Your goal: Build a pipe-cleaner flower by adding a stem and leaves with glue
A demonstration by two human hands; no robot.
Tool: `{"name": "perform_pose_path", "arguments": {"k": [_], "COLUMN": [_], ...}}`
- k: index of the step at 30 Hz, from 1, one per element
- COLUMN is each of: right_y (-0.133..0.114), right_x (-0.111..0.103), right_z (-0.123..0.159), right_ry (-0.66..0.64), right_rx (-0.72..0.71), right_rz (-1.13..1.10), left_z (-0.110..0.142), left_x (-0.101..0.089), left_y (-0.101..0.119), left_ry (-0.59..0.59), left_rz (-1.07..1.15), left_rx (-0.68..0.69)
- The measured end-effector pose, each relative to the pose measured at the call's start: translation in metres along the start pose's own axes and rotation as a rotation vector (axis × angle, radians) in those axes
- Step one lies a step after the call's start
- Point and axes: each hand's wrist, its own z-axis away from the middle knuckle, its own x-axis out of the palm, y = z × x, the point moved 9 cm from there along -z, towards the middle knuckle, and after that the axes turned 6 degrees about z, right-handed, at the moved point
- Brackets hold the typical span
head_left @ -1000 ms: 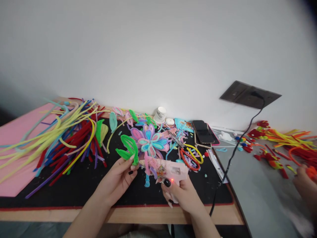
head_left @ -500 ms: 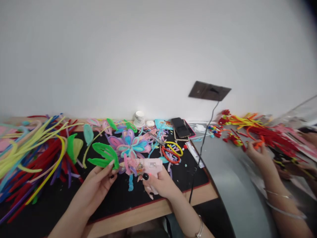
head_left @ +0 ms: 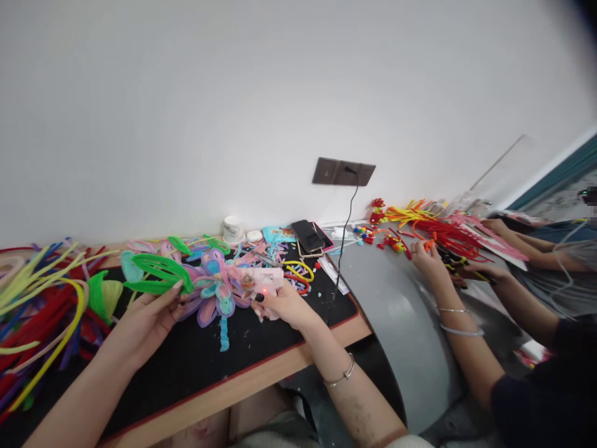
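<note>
My left hand (head_left: 156,317) pinches a green pipe-cleaner leaf (head_left: 158,274) made of several loops. My right hand (head_left: 284,303) is wrapped round a pink glue gun (head_left: 268,281) with a small red light glowing on it. Its front end points left at the leaf; the nozzle tip is hard to make out. Close by both hands is a large purple, pink and blue pipe-cleaner flower (head_left: 209,311), partly hidden by the glue gun. A short blue fuzzy piece (head_left: 224,336) lies below it on the black mat (head_left: 186,373).
Loose coloured pipe cleaners (head_left: 41,311) are heaped at the left. Along the wall stand a paper cup (head_left: 232,229) and a phone (head_left: 308,236). A black cable (head_left: 349,214) hangs from the wall socket (head_left: 342,172). At the right, a co-worker's hands (head_left: 426,258) handle orange pieces beside red pipe cleaners (head_left: 450,239).
The view has turned to the right, so most things appear further left and more of the co-workers shows. Both hands keep their hold on the leaf and glue gun, which sit a little higher in view.
</note>
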Motion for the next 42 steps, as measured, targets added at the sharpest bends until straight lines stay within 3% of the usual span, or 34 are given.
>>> {"name": "perform_pose_path", "arguments": {"k": [6, 11, 17, 25, 34, 42], "right_y": [0.006, 0.015, 0.029, 0.033, 0.037, 0.036], "right_x": [-0.014, -0.012, -0.007, -0.009, 0.003, 0.018], "right_z": [-0.011, -0.011, -0.007, -0.001, 0.005, 0.01], "right_ry": [0.151, 0.162, 0.242, 0.343, 0.155, 0.01], "right_rx": [0.002, -0.002, -0.012, 0.004, 0.001, 0.021], "right_rz": [-0.036, -0.06, -0.053, -0.128, -0.014, 0.204], "left_z": [-0.001, -0.012, -0.012, 0.005, 0.028, 0.03], "left_x": [0.01, 0.016, 0.023, 0.017, -0.013, -0.012], "left_y": [0.004, 0.01, 0.002, 0.002, -0.03, -0.037], "left_ry": [-0.069, -0.148, -0.207, -0.152, -0.024, -0.048], "left_rz": [0.018, 0.08, 0.097, 0.157, 0.344, 0.322], "left_rx": [0.021, 0.11, 0.103, 0.098, 0.083, 0.072]}}
